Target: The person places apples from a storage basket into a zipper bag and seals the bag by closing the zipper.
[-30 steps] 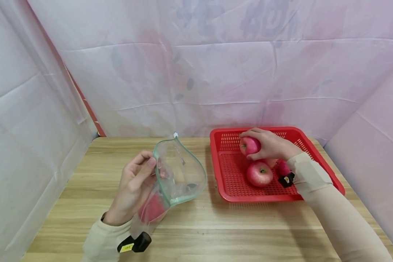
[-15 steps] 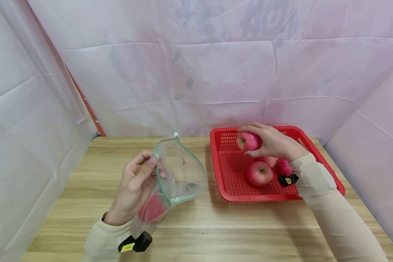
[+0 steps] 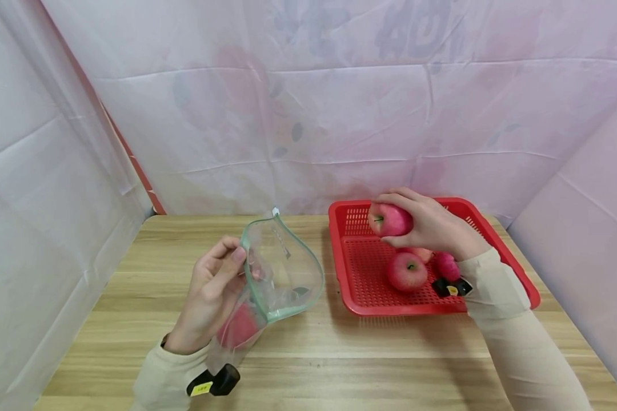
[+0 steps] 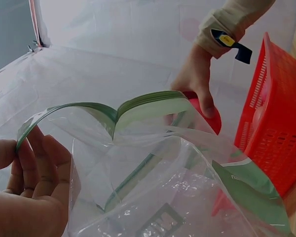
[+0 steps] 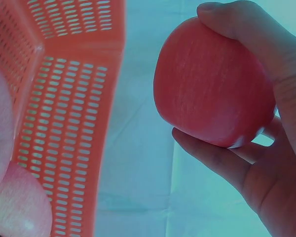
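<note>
My left hand [image 3: 213,297] pinches the green-edged rim of a clear zip bag [image 3: 288,268] between thumb and fingers. The bag's mouth gapes toward the right, and a red apple [image 3: 239,326] shows through its lower part. In the left wrist view the bag [image 4: 138,197] fills the foreground. My right hand [image 3: 434,225] grips another red apple [image 3: 389,220] above the back of the red basket [image 3: 351,308]. Seen from the right wrist, thumb and fingers wrap this apple [image 5: 212,84] from both sides, above the basket's rim. An apple [image 3: 407,272] sits in the basket below.
Behind that apple, another apple [image 3: 421,254] is partly hidden, and a bright pink fruit [image 3: 446,266] sits near the right wrist's black camera strap. Wooden tabletop [image 3: 319,365] lies in front of the basket. Pale printed cloth [image 3: 339,125] encloses the back and sides.
My right hand has lifted the apple slightly up and to the left, away from the fruit below. The left hand and the bag have stayed in place.
</note>
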The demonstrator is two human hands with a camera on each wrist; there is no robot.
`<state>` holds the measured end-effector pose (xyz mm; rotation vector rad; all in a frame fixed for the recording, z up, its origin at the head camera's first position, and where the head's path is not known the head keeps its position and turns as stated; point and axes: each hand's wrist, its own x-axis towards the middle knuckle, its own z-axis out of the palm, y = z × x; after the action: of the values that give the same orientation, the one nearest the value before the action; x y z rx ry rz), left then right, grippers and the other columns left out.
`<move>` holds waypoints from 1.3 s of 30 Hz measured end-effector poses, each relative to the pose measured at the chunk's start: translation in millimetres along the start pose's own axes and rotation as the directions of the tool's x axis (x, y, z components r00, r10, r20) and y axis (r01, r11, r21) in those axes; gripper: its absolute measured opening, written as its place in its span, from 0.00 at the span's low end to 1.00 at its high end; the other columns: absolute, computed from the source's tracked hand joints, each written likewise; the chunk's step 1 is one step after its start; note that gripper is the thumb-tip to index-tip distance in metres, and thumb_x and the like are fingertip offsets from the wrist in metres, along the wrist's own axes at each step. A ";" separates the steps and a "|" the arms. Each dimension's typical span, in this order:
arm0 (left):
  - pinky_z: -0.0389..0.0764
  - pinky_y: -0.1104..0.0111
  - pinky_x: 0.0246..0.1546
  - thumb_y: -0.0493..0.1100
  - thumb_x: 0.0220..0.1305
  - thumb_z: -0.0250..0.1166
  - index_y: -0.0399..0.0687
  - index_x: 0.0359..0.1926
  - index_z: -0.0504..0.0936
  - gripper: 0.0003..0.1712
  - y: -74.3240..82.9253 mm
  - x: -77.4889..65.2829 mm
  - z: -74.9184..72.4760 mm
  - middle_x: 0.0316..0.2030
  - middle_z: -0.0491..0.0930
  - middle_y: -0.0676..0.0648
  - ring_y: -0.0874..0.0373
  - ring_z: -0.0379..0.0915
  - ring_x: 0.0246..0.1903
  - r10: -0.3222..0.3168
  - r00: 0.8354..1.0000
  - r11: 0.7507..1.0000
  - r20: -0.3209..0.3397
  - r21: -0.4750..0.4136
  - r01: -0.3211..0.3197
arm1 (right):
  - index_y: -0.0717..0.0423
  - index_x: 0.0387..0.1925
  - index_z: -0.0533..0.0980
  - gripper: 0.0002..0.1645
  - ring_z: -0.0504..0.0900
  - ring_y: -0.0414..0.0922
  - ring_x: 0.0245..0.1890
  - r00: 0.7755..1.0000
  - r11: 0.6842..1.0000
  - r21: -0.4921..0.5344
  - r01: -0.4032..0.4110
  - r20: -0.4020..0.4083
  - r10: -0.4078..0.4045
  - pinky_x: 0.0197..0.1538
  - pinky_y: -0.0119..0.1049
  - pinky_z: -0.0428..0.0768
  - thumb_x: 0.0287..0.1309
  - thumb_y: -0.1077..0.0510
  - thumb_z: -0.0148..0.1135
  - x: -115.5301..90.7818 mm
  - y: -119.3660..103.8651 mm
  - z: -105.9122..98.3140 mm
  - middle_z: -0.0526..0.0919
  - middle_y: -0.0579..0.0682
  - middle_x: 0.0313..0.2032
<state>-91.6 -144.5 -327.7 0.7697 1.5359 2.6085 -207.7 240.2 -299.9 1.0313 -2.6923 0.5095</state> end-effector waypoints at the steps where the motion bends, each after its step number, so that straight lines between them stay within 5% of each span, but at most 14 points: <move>1: 0.81 0.73 0.43 0.31 0.80 0.44 0.47 0.45 0.75 0.13 0.1 0.1 -0.1 0.32 0.81 0.53 0.62 0.79 0.35 -0.001 1.000 1.000 -0.001 0.000 0.001 | 0.52 0.63 0.75 0.42 0.81 0.48 0.50 1.000 1.000 0.000 -0.003 -0.003 0.003 0.46 0.49 0.84 0.44 0.57 0.83 -0.4 -1.4 -0.4 0.77 0.50 0.58; 24: 0.80 0.72 0.43 0.32 0.80 0.45 0.47 0.45 0.75 0.13 0.1 -1.7 -3.0 0.33 0.80 0.53 0.61 0.78 0.35 0.012 1.000 1.000 -0.008 0.015 -0.012 | 0.49 0.66 0.75 0.48 0.79 0.44 0.54 0.983 0.993 0.010 0.114 -0.144 -0.111 0.47 0.36 0.83 0.40 0.55 0.85 3.0 -37.0 -4.5 0.76 0.49 0.63; 31: 0.81 0.73 0.41 0.34 0.80 0.47 0.46 0.45 0.76 0.11 0.1 0.6 -3.3 0.33 0.82 0.52 0.62 0.79 0.35 0.007 1.000 1.000 -0.014 0.014 -0.006 | 0.50 0.66 0.75 0.49 0.78 0.44 0.56 0.962 0.979 0.033 0.199 -0.198 -0.189 0.52 0.17 0.74 0.37 0.57 0.85 6.6 -51.6 -5.8 0.76 0.50 0.63; 39: 0.81 0.73 0.41 0.34 0.81 0.46 0.47 0.46 0.75 0.11 2.5 1.5 -3.7 0.33 0.82 0.51 0.61 0.79 0.35 0.003 1.000 1.000 -0.007 0.006 -0.003 | 0.50 0.65 0.76 0.46 0.78 0.45 0.57 0.927 0.951 0.092 0.295 -0.269 -0.261 0.52 0.18 0.74 0.39 0.59 0.83 16.2 -73.4 -3.0 0.76 0.52 0.63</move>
<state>-93.9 -148.5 -326.5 0.7650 1.5459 2.6131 -169.6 180.6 -274.4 1.2639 -2.2665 0.7148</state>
